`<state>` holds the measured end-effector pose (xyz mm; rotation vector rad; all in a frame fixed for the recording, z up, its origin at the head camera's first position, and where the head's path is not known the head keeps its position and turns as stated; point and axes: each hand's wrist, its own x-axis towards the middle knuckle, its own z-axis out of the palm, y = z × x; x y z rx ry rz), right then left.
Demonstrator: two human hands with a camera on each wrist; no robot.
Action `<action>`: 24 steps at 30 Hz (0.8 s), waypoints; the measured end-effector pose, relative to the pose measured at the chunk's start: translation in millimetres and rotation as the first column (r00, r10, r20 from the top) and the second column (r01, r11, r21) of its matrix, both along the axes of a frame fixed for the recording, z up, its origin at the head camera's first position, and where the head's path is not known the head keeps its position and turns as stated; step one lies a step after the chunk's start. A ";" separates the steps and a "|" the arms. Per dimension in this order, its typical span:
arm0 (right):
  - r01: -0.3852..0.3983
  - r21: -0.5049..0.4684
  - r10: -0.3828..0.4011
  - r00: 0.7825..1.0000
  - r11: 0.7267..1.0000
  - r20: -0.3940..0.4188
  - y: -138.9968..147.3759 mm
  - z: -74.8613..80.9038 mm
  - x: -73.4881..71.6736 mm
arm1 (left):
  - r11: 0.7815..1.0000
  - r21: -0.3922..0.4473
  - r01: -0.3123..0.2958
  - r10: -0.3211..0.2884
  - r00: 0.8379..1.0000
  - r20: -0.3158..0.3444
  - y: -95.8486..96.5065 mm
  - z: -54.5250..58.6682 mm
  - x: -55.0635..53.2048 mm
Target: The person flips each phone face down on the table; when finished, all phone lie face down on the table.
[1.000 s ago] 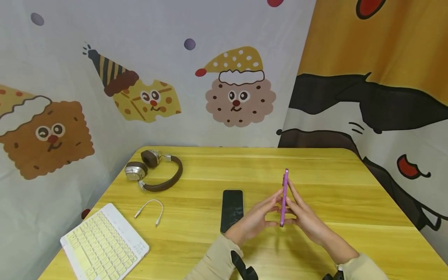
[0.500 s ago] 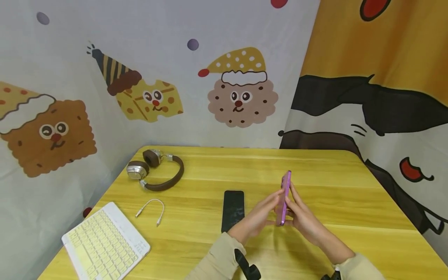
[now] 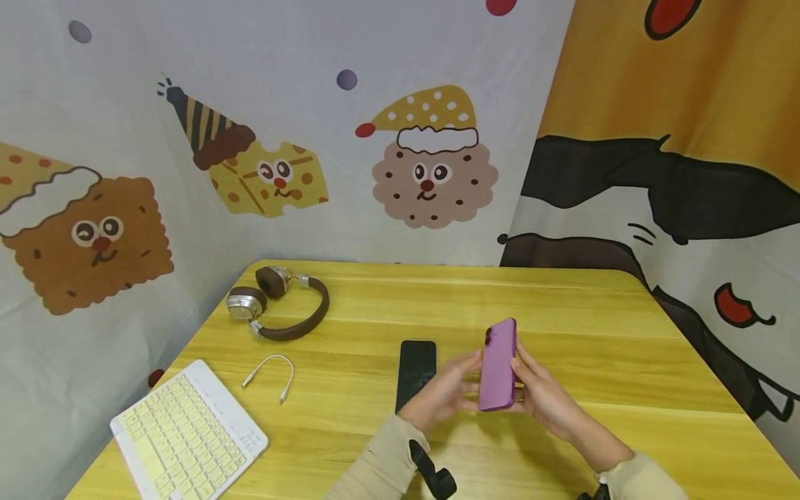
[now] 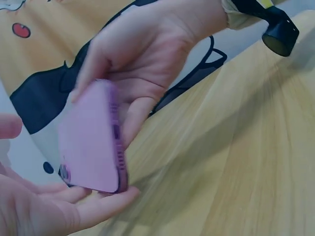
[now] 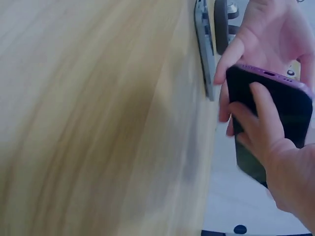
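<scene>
Lower right of frame | right hand [image 3: 550, 401], grip clasping purple smartphone [image 3: 498, 368] | left hand [image 3: 441, 390], grip loose, fingers touching it

The yellow wood-grained bench [image 3: 369, 298] carries brown-and-silver headphones [image 3: 271, 283], a short white cable [image 3: 273, 357], a white keyboard [image 3: 187, 434] and a black phone [image 3: 417, 368].

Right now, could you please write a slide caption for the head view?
Purple phone held above a wooden table, where a dark phone, headphones, cable and white keyboard lie.

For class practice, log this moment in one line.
purple phone: raised above table; right hand: holding it; left hand: at its edge; black phone: lying on table
</scene>
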<state>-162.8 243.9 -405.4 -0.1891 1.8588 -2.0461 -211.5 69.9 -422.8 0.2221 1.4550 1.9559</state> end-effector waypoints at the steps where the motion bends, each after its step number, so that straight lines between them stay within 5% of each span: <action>1: 0.040 0.026 -0.040 0.999 0.999 0.005 0.3 -1.5 0.0 | 1.000 0.005 -0.014 0.014 1.000 0.017 -0.9 -0.5 -0.8; 6: 0.173 0.132 -0.173 0.985 0.976 -0.012 4.1 -8.9 -1.6 | 0.997 0.028 -0.068 0.065 0.994 0.093 -5.0 -2.1 -3.7; 15: 0.177 0.177 -0.168 0.984 0.968 -0.062 8.1 -6.3 -4.5 | 0.995 0.076 -0.072 0.064 0.993 0.101 -9.8 0.3 -10.6; 19: 0.112 0.125 -0.113 0.994 0.986 0.003 13.3 -0.8 -6.4 | 0.996 0.079 -0.042 0.037 0.998 0.060 -14.1 6.0 -11.0; 24: -0.083 0.007 0.082 0.995 0.997 0.051 22.3 8.5 -10.5 | 0.997 0.080 0.007 -0.007 1.000 0.008 -20.6 9.9 -10.8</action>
